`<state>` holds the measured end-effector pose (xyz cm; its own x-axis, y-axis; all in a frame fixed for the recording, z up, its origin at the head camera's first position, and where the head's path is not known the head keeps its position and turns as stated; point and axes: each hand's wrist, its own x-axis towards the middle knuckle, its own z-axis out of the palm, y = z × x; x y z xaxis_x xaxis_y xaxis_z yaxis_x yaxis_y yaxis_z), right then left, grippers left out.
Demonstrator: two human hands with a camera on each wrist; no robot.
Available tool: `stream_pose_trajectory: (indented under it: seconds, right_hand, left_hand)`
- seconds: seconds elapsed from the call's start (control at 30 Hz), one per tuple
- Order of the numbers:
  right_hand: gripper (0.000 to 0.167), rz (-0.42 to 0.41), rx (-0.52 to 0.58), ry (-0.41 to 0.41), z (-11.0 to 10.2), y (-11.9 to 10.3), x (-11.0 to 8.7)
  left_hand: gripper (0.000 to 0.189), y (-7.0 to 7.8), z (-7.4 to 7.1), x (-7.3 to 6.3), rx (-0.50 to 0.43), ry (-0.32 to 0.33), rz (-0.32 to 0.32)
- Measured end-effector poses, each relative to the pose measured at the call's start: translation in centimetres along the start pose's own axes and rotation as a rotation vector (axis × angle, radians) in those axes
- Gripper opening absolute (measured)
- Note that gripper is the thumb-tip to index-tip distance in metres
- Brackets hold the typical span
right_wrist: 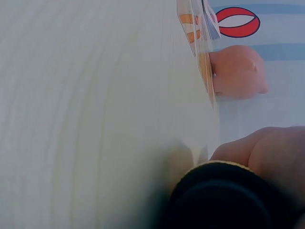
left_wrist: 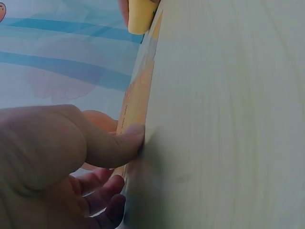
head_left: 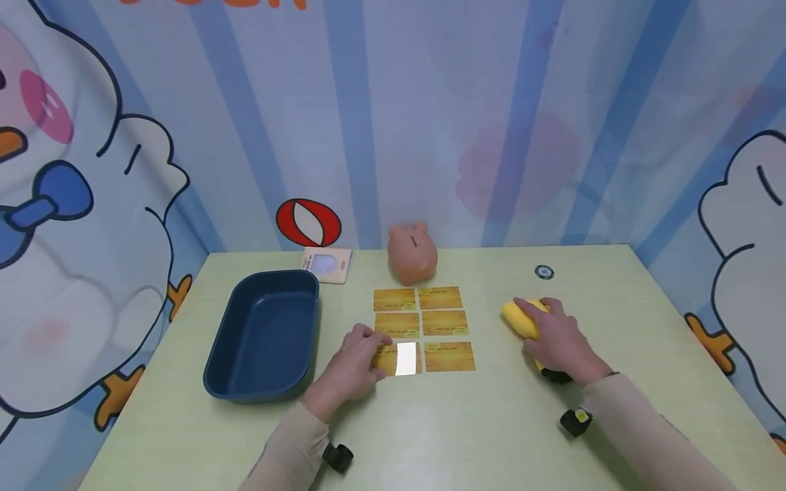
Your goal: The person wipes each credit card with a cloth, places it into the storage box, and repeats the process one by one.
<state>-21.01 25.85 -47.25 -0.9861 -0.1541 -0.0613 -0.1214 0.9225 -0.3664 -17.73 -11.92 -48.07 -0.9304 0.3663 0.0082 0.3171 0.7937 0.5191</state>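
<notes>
My left hand [head_left: 351, 365] pinches the left end of a gold card [head_left: 388, 360], the front left one of a grid of gold cards, with the thumb at its near edge and the index finger at its far corner. A bright white patch covers part of that card's face. In the left wrist view the thumb [left_wrist: 116, 145] presses against the card's edge [left_wrist: 136, 102]. My right hand [head_left: 563, 344] grips a yellow handheld device [head_left: 519, 320] with a black end, at the right of the cards. Its dark round end [right_wrist: 224, 200] fills the bottom of the right wrist view.
A pink piggy bank [head_left: 412, 254] stands behind the cards. The deep blue tray [head_left: 211, 368] sits to the left, with a pale card holder [head_left: 329, 264] behind it. A small round chip [head_left: 544, 272] lies at the back right. A printed curtain hangs at the table's back edge.
</notes>
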Motion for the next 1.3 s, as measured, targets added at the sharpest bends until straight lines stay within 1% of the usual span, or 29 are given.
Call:
stream_pose_trajectory:
  seconds: [0.13,0.27,0.4,0.47,0.6,0.67,0.8,0.93,1.07,1.13,1.3]
  right_hand:
    - [0.073,0.000,-0.013,-0.006,0.2,0.1,0.0]
    - [0.073,-0.008,-0.018,-0.004,0.2,0.1,0.0]
    - [0.073,-0.017,0.001,0.008,0.2,0.4,-0.1]
    - [0.074,-0.020,0.020,0.014,0.1,0.6,0.0]
    - [0.074,-0.026,0.054,0.032,-0.2,0.8,0.0]
    - [0.073,-0.036,0.066,0.050,-0.5,0.8,0.0]
    - [0.070,-0.086,0.086,0.106,-1.6,0.2,0.0]
    - [0.069,-0.136,0.104,0.150,-2.5,-1.0,0.1]
    - [0.070,-0.168,0.142,0.168,-3.0,-2.6,0.6]
    - [0.071,-0.187,0.169,0.179,-3.1,-3.4,0.9]
    - [0.072,-0.238,0.234,0.246,-3.5,-6.0,1.4]
  left_hand:
    - [0.048,0.1,-0.1,-0.3,0.006,-0.010,-0.008]
    - [0.049,-0.2,-0.4,-0.3,-0.004,-0.008,0.030]
    - [0.050,-0.5,-0.9,-0.5,-0.108,0.006,0.088]
    - [0.051,-0.6,-1.2,-0.6,-0.168,0.001,0.094]
    - [0.054,-0.3,-2.0,-0.5,-0.266,-0.019,0.071]
    - [0.055,0.0,-2.4,-0.3,-0.317,-0.019,0.062]
    - [0.056,0.8,-3.1,0.5,-0.414,0.017,0.053]
    - [0.055,1.8,-3.5,1.8,-0.466,0.064,0.066]
    - [0.054,2.7,-3.6,3.0,-0.521,0.108,0.083]
    - [0.053,2.9,-3.6,3.5,-0.563,0.128,0.078]
    - [0.052,3.3,-3.6,4.8,-0.658,0.154,0.067]
